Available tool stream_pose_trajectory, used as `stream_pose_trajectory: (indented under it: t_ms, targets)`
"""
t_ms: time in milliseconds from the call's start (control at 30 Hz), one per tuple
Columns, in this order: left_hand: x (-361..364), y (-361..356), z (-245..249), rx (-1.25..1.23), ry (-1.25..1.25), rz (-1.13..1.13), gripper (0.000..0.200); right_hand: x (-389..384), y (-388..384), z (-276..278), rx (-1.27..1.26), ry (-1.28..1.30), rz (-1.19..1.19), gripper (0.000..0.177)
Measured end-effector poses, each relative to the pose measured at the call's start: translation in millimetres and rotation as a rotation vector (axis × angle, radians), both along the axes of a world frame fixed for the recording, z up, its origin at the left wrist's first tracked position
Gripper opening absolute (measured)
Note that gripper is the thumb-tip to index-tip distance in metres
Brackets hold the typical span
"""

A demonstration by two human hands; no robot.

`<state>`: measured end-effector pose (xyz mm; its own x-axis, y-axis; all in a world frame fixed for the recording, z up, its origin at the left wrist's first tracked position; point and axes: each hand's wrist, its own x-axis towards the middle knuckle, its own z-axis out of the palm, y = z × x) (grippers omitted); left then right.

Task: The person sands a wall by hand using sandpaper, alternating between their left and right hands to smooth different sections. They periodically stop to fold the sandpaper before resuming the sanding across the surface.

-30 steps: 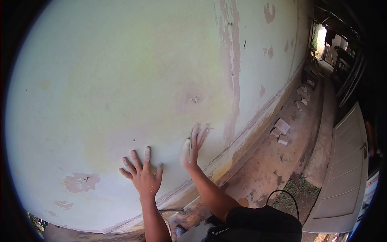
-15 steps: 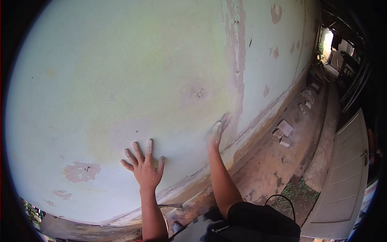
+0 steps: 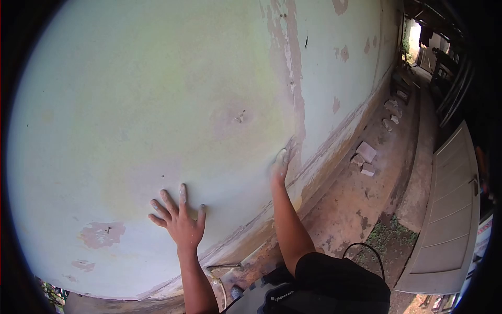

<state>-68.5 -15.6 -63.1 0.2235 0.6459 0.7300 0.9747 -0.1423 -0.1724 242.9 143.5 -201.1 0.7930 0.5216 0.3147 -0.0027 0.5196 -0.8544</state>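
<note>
The pale green wall [image 3: 130, 104] fills most of the view, with its paint flaked off in patches. My left hand [image 3: 182, 222] lies against it with fingers spread, holding nothing; whitish dust or paint marks the fingertips. Farther right, my right hand [image 3: 280, 166] is pressed to the wall beside the lower end of a long vertical strip of bare plaster [image 3: 295, 83]. Its thumb is whitened and its fingers look closed together, partly hidden and blurred. Whatever they hold, if anything, I cannot make out.
Along the wall's foot runs a concrete ledge [image 3: 334, 209] with broken white blocks [image 3: 367, 152] on it. A pale panelled door [image 3: 444, 220] leans at the right. A thin black loop [image 3: 377, 254] curves beside my sleeve. Weeds [image 3: 389, 240] grow in the ground strip.
The view has shifted slightly, so the wall marks sit farther left. My right hand has moved a little along the wall near the bare strip. My left hand stays flat and spread.
</note>
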Motion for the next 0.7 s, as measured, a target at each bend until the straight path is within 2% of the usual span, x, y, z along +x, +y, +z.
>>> stream_pose_trajectory:
  t_ms: [67,133,167,200,300,367,467,500,567,667,700]
  targets:
    - [1,2,-1,-0.06,-0.073,0.003,0.089,-39,-33,51,-0.078,-0.202,0.002,0.065]
    - [2,0,0,-0.077,-0.087,0.006,0.089,-88,-72,86,-0.019,-0.458,0.079,0.061]
    - [2,-1,1,-0.099,-0.102,0.02,0.09,-105,-86,92,-0.064,-0.627,0.127,0.062]
    - [2,-1,2,-0.043,-0.025,0.033,0.1,-111,-94,91,-0.049,-0.73,0.139,0.058]
    - [1,2,-1,-0.012,-0.021,0.021,0.1,-74,-84,69,-0.141,-0.84,0.213,0.052]
    - [2,5,0,0.012,-0.007,0.011,0.099,-47,-62,49,-0.092,-0.721,0.063,0.055]
    - [1,1,0,0.003,-0.005,0.014,0.098,-7,-38,33,-0.071,-0.476,-0.017,0.063]
    - [1,0,1,-0.013,-0.011,0.01,0.097,2,-22,25,-0.071,-0.482,-0.006,0.063]
    - [-1,-2,0,-0.004,-0.013,0.005,0.097,16,0,13,0.133,0.057,0.048,0.066]
    - [2,3,2,0.009,-0.007,-0.004,0.096,-38,-43,73,0.075,-0.141,0.049,0.061]
    - [2,1,2,-0.006,-0.016,0.009,0.096,-63,-63,87,0.045,-0.324,0.061,0.058]
